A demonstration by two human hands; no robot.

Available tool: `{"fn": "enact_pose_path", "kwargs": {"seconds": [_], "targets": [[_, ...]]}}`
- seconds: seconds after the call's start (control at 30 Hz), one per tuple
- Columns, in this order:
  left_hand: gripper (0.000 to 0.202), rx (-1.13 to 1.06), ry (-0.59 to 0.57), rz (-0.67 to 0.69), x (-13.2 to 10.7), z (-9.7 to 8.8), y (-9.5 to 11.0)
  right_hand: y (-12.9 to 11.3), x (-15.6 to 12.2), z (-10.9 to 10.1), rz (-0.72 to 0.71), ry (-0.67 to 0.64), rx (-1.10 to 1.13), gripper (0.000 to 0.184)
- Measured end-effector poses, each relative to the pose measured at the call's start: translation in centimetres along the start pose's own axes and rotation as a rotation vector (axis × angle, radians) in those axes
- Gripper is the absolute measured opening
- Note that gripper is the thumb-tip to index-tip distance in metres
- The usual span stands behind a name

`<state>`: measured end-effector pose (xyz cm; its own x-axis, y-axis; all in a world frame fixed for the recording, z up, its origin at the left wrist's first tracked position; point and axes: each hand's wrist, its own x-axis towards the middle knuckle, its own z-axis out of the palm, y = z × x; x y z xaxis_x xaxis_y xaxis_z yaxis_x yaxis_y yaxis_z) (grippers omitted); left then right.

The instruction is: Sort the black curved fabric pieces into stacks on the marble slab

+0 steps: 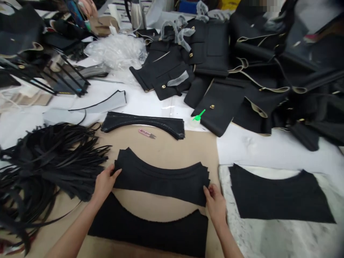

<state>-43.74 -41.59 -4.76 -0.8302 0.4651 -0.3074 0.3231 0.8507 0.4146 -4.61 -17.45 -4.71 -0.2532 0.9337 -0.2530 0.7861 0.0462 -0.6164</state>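
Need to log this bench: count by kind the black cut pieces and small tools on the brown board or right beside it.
Scoop-cut fabric stack between left hand and right hand: 1
Other scoop-cut panels: 2
Curved band stack: 1
Pink snips: 1
Green-capped bottle: 1
Heap of black strips: 1
Total: 7

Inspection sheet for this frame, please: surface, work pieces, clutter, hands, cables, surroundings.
Surface: brown board on a white table.
Job's things: stack of curved black pieces on the board; lower piece flat near the person; right piece flat beside the board.
Clutter: strips, snips, green-capped bottle, curved bands, plastic wrap.
Hands: left hand holds the stack's left end, right hand its right end.
Cables: nothing seen.
Surroundings: bag panels heaped at the far side; metal jug.
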Motion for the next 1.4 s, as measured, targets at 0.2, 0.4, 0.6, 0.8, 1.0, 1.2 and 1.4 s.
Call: {"fn": "enact_pose_path", "kwargs": {"seconds": [0.2, 0.4, 0.6, 0.8, 1.0, 1.2, 1.4], "targets": [[0.033, 0.089, -0.033, 0.021, 0.2, 0.2, -0.3, 0.1, 0.1, 0.0, -0.008, 0.039, -0.002, 0.043], [0.034, 0.11, -0.044, -0.023, -0.1, -0.3, 0.6, -0.2, 0.2, -0.3, -0.004, 0.032, -0.013, 0.043], [0.048, 0.195, 0.28, 0.056, -2.1, -0.9, 3.1, -0.4, 0.3, -0.2, 0.026, 0.028, -0.03, 0.042], [0.039, 0.149, 0.237, 0.523, -5.6, 1.2, 5.6, -0.4, 0.4, 0.0, 0.045, 0.012, -0.092, 0.042], [0.037, 0.226, -0.058, 0.779, -9.9, 3.5, 8.7, 0.2, 0.4, 0.4, 0.112, 0.03, -0.159, 0.045], [0.039, 0.284, -0.154, 0.912, -11.6, 5.2, 9.4, 0.0, 0.2, 0.3, -0.012, 0.152, -0.237, 0.054], [0.038, 0.302, -0.143, 0.92, -11.9, 5.9, 9.4, -2.3, -1.3, -0.1, -0.541, 0.111, -0.163, 0.031]]}}
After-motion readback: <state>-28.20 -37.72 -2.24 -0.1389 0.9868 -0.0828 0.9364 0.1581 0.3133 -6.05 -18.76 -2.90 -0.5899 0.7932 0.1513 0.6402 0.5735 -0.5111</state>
